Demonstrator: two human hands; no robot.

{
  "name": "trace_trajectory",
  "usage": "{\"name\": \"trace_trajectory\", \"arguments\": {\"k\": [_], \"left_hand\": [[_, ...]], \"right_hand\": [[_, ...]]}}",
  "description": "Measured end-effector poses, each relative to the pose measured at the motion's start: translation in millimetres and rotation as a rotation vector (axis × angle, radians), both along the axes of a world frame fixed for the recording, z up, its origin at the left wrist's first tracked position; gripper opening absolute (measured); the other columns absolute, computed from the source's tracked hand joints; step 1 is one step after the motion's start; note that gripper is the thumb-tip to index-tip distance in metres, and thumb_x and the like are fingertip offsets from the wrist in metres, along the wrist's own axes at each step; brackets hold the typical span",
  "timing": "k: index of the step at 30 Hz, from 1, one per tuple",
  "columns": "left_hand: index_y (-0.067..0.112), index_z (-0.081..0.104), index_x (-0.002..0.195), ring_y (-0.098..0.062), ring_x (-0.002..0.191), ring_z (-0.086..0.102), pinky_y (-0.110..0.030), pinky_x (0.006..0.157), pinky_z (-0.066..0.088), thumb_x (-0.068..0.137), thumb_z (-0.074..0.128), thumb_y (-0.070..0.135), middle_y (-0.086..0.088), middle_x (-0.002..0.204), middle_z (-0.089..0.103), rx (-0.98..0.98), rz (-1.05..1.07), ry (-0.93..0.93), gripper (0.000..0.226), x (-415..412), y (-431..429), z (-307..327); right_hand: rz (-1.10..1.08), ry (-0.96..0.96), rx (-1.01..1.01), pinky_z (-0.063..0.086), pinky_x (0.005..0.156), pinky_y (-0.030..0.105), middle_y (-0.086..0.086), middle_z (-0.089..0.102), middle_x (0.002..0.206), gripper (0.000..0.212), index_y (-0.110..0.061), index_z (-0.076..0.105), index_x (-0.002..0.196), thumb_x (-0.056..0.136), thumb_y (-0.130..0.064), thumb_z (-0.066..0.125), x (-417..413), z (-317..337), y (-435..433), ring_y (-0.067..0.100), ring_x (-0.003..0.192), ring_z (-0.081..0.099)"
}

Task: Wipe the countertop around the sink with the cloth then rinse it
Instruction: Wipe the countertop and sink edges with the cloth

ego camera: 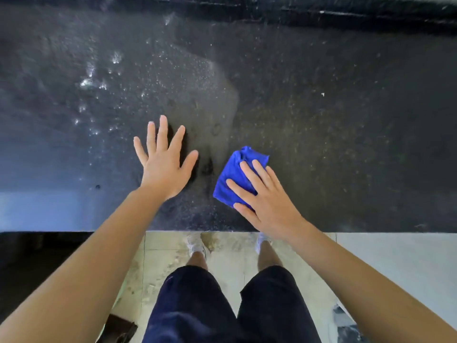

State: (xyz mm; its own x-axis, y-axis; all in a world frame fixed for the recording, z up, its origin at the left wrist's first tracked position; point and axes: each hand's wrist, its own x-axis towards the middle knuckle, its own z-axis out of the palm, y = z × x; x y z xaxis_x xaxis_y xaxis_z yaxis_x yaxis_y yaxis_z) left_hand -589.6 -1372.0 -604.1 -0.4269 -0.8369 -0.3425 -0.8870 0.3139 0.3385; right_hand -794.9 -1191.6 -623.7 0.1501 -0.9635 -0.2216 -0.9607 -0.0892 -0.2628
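Pressing the bunched blue cloth (231,174) flat w/ straight fingers near the countertop (346,120) front edge, the right hand (269,204) looks mid-wipe, left hand (163,169) splayed beside it, holding nothing — droplets dot the left side, so wiping's prob. unfinished & rinse not yet begun.

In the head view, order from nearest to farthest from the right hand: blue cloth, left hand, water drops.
1. blue cloth, under the right hand.
2. left hand, to the left.
3. water drops, far left, toward the back.
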Motion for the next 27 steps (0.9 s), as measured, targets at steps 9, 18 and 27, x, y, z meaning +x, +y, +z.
{"name": "trace_trajectory", "arguments": {"k": [9, 18, 27], "left_hand": [[0.034, 0.001, 0.158, -0.028, 0.152, -0.018, -0.061, 0.119, -0.003, 0.098, 0.029, 0.062, -0.001, 0.165, -0.019, 0.060, 0.007, -0.216, 0.072, 51, 64, -10], [0.040, 0.000, 0.157, -0.023, 0.151, -0.020, -0.058, 0.119, -0.008, 0.097, 0.036, 0.063, 0.004, 0.165, -0.021, 0.095, 0.064, -0.173, 0.073, 51, 65, -11], [0.042, -0.003, 0.156, -0.023, 0.151, -0.022, -0.057, 0.119, -0.010, 0.098, 0.031, 0.064, 0.004, 0.164, -0.023, 0.116, 0.045, -0.188, 0.071, 51, 63, -9]], "right_hand": [[-0.437, 0.003, 0.056, 0.005, 0.123, 0.055, 0.012, -0.002, 0.168, 0.063, -0.035, 0.019, 0.159, 0.102, -0.058, 0.033, -50, -3, -187, 0.039, 0.153, -0.003], [0.002, -0.037, -0.138, 0.015, 0.121, 0.057, 0.017, 0.021, 0.164, 0.053, -0.026, 0.041, 0.153, 0.105, -0.049, 0.039, 35, -11, -60, 0.043, 0.151, 0.014], [-0.202, -0.004, -0.046, 0.014, 0.120, 0.061, 0.012, 0.013, 0.167, 0.058, -0.031, 0.036, 0.154, 0.102, -0.055, 0.039, -43, -10, -63, 0.040, 0.153, 0.010]]}}
